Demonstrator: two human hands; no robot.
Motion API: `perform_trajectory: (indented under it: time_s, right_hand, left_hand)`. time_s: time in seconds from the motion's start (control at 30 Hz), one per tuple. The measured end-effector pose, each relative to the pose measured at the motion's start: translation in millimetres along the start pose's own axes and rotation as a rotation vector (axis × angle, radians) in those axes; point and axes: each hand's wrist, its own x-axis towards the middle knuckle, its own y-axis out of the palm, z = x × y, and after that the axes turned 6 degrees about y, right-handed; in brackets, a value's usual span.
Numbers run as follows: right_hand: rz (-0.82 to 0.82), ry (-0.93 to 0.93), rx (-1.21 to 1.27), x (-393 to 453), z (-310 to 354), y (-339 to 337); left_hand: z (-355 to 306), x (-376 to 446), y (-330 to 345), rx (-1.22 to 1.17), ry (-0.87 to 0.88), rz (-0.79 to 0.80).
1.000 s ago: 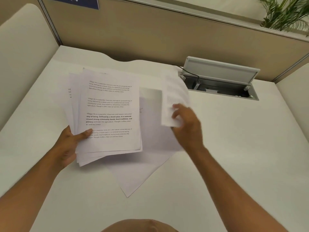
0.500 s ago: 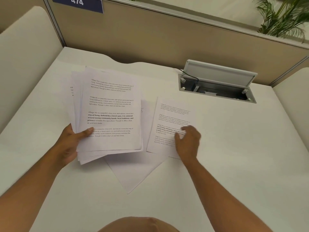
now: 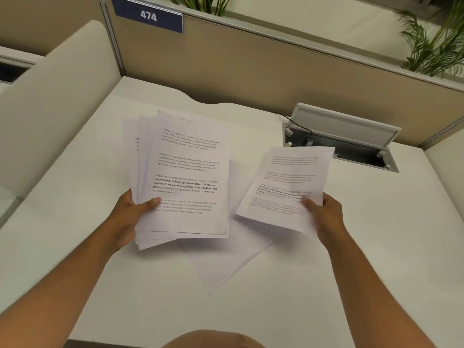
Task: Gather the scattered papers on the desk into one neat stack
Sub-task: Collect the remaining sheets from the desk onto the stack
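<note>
**Two hands, two bundles of paper**

The left hand (image 3: 128, 219) grips a fanned bundle of white printed sheets (image 3: 185, 177) by its lower left edge, thumb pressed on top. The right hand (image 3: 326, 217) pinches a single white printed sheet (image 3: 283, 187) at its lower right corner (its print is blurred). Both are held above the white desk (image 3: 376, 247), apart from each other. One blank white sheet (image 3: 226, 262) lies flat on the desk between them, partly under the bundle.

- one fanned stack of papers (image 3: 185, 177), left
- one single printed sheet (image 3: 286, 187), right
- one blank sheet (image 3: 226, 257) on the desk, near
- two hands
</note>
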Motion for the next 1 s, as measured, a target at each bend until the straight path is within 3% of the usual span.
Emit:
perform_trajectory:
  time_s: [0.1,0.3,0.47,0.83,0.93,1.0]
  right_hand:
    - [0.062,-0.052,0.110,-29,12,7]
    - [0.241,-0.105,0.088,-83,10,71]
    - [0.170,-0.075,0.051,-101,0,122]
    - [0.217,-0.042,0.145,-111,-13,153]
    - [0.125,-0.171,-0.080,-119,-27,146]
    - [0.104,-0.307,-0.372,-125,-50,137]
  left_hand:
    - [2,-1,4,0.007,-0.019,-0.013]
    - [3,-4,21,-0.010,-0.060,0.082]
    - [-3,-13,25,-0.073,-0.049,0.185]
    - [0,-27,11,-0.018,-0.038,0.083]
    - [4,-24,0,0.002,-0.008,0.044]
    - [5,-20,-5,0.003,0.009,0.016]
